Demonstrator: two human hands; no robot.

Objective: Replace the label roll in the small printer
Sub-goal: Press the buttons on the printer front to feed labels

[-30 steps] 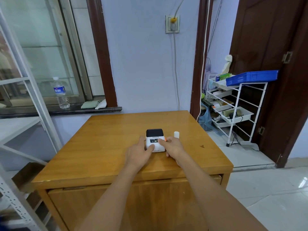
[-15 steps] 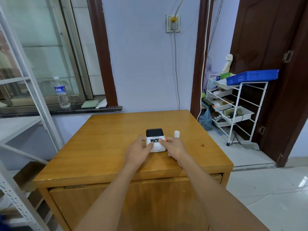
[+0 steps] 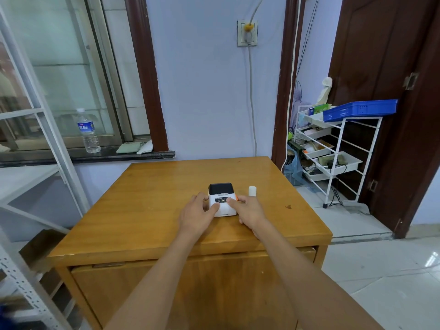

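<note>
- The small printer (image 3: 222, 200) sits flat near the middle of the counter (image 3: 147, 210), a little toward the near edge, its dark lid at the far end and its white body toward the person.
- The left hand (image 3: 198, 214) braces the printer's left side, its grip closed on the body with the thumb lying on the white top face. The right hand (image 3: 247, 210) cups the right side by the orange tab (image 3: 236, 198), thumb on top; its grip also holds the printer.
- The lid looks closed, so my guess is that the step in hand is getting it open. Pressing at the wrong spot, or prying at the lid instead of the release, could strain the hinge or pop the printer out from between the hands.
- The spare label roll (image 3: 252, 191) stands upright just beyond the right hand's fingertips, apart from the printer. A right hand swinging outward could knock it over, and being round it could roll toward the counter's right edge.
- A lid swinging back toward the far side meets nothing; bare wood lies there.
- Open counter lies left and far. The near edge is closest to the printer, so pulling it toward the body risks a drop.
- The wire rack (image 3: 333, 148) and water bottle (image 3: 87, 132) stand well away, off the counter.
</note>
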